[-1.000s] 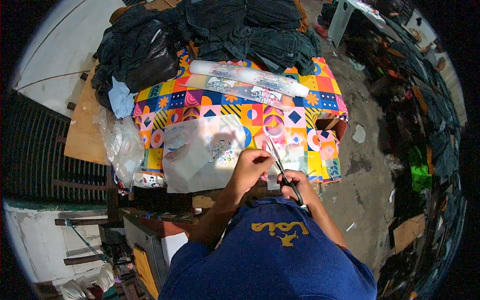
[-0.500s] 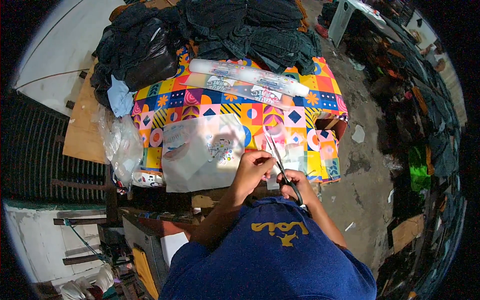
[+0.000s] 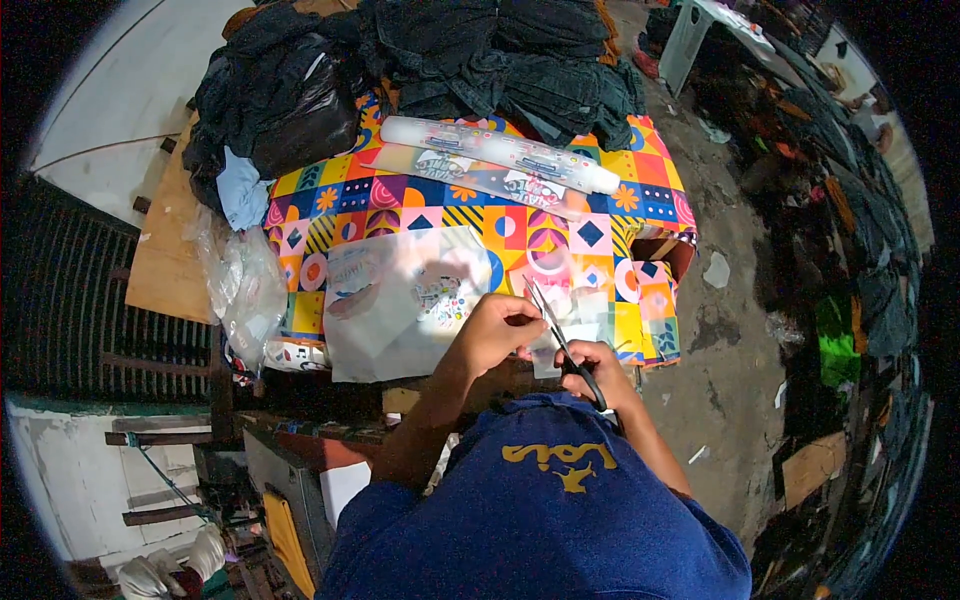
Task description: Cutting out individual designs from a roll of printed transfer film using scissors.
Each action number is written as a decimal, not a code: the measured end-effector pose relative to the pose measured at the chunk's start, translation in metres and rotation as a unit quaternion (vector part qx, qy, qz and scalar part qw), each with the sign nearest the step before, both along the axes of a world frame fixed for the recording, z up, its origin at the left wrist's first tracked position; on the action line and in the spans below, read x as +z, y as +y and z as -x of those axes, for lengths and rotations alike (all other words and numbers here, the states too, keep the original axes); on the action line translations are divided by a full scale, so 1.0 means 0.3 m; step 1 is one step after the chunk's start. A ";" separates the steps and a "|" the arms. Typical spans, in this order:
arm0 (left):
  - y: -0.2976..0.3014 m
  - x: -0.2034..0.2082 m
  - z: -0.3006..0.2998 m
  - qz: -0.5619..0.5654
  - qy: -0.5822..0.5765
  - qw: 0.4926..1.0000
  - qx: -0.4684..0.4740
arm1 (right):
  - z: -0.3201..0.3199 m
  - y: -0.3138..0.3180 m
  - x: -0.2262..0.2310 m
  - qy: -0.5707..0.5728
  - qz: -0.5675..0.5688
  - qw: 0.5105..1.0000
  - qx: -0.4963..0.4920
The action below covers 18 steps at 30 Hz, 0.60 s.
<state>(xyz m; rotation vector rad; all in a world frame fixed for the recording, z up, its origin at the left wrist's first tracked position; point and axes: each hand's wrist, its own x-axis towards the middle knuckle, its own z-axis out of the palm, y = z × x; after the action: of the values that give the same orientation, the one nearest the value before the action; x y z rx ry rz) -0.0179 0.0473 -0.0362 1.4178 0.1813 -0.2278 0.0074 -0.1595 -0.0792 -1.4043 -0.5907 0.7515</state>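
Observation:
My right hand is closed around the black handles of a pair of scissors. The blades point up and away to the left, slightly parted at the tips. Just left of the blades, my left hand is pinched, thumb against forefinger; whatever it holds is too small to make out. Beyond that hand a translucent sheet with small coloured prints lies on a table covered in a bright patterned cloth. Small clear film pieces rest by the scissors.
A translucent printed roll lies across the cloth, with a flatter printed sheet under it. Dark folded garments are piled at the far side. Crumpled clear plastic hangs at the left edge. More dark cloth lies at the right.
My left hand has shifted slightly up and to the left. The scissors have turned a little to the left, still in my right hand.

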 end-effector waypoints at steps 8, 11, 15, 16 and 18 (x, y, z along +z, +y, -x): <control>-0.026 -0.002 -0.001 0.006 -0.006 1.000 0.012 | 0.016 0.004 -0.019 0.085 -0.053 0.995 -0.014; -0.067 -0.052 0.008 0.046 -0.033 0.998 0.038 | 0.015 0.014 -0.039 0.062 -0.077 0.995 -0.020; -0.088 -0.049 0.014 0.060 -0.016 0.995 0.072 | 0.017 0.016 -0.041 0.074 -0.075 0.994 -0.027; -0.091 -0.049 0.016 0.060 -0.016 0.995 0.073 | 0.016 0.016 -0.036 0.061 -0.065 0.996 -0.024; -0.100 -0.049 0.019 0.090 -0.004 0.990 0.108 | 0.014 0.015 -0.037 0.048 -0.055 0.997 -0.021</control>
<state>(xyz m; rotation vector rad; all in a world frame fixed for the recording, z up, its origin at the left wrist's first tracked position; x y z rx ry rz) -0.0237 0.0174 -0.0509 1.2093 0.2990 -0.0575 0.0031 -0.1551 -0.0904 -1.2692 -0.5188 0.7371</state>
